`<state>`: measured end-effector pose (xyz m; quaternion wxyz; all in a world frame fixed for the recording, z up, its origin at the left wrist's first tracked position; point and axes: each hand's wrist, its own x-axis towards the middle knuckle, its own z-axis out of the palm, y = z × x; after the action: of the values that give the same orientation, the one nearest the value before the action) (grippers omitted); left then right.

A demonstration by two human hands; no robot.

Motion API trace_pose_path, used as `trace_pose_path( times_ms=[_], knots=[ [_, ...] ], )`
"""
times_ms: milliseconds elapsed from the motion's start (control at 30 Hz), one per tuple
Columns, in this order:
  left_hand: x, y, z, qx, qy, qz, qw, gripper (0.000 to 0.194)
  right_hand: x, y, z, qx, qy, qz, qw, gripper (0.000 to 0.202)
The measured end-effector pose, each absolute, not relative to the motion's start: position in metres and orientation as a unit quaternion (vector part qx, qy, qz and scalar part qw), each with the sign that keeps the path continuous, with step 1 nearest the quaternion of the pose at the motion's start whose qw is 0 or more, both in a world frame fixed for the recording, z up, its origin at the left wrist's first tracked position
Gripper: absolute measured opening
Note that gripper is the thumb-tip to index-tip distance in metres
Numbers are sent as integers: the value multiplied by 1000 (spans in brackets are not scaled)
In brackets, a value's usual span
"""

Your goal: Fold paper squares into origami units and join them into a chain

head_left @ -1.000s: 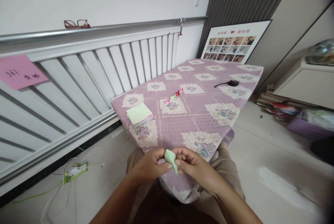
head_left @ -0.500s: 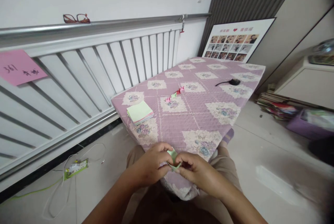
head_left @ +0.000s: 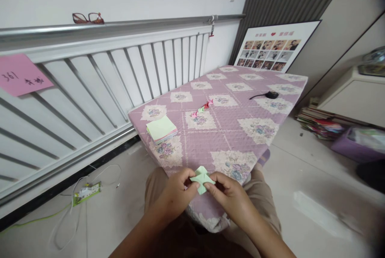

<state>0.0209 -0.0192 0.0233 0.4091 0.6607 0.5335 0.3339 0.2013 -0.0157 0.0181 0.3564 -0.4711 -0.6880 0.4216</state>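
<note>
A: Where is the folded pale-green paper piece [head_left: 202,179] from your hands?
B: Right between them, above the near end of the purple floral quilted cloth [head_left: 207,140]. Your left hand [head_left: 178,192] comes in from about eight o'clock, your right hand [head_left: 231,194] from four. Both touch it, so neither is nearer.
A: And your grip?
B: Each thumb and fingers are nearly closed, pinching a side of the paper.
A: Its long axis?
B: You can't tell for sure: points spread toward nine and three, with another part reaching from twelve to six. Your fingertips hide some of the side edges.
A: What else lies around it?
B: At eleven o'clock, a stack of square paper sheets [head_left: 161,128], pale green on top. At twelve, farther off, small folded pink, green and red paper pieces [head_left: 201,110] slant from eight to two. Well apart, toward one or two, sits a black corded object [head_left: 271,95].
</note>
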Motion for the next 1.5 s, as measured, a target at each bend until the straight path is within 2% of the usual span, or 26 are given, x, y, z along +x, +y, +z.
trace_pose_path(
  times_ms=[133, 200, 400, 467, 567, 633, 800, 1033, 1300, 1500],
  knots=[
    [29, -19, 21, 597, 533, 368, 473, 32, 197, -14, 6, -507, -607, 458, 406, 17],
    [31, -18, 19, 587, 539, 366, 480, 46, 195, -12, 5, -503, -576, 494, 414, 25],
    [35, -17, 8, 564, 523, 394, 503, 59, 195, -13, 8, -484, -550, 559, 389, 28],
    [38, -18, 6, 530, 515, 405, 539, 52, 195, -14, 7, -486, -537, 556, 408, 29],
    [42, -20, 5, 507, 500, 374, 594, 26, 193, -15, 5, -489, -524, 549, 430, 30],
    [43, -21, 5, 511, 504, 350, 602, 19, 193, -15, 5, -490, -522, 547, 433, 31],
    [44, -23, 4, 528, 510, 331, 593, 17, 195, -11, 6, -488, -517, 562, 423, 34],
    [41, -29, 8, 580, 524, 302, 546, 13, 191, -8, -4, -512, -461, 563, 456, 41],
    [42, -28, -11, 548, 535, 286, 576, 15, 193, -3, -8, -504, -470, 605, 400, 40],
    [41, -20, -23, 573, 532, 273, 560, 15, 192, 3, -22, -519, -459, 602, 397, 39]
  ],
)
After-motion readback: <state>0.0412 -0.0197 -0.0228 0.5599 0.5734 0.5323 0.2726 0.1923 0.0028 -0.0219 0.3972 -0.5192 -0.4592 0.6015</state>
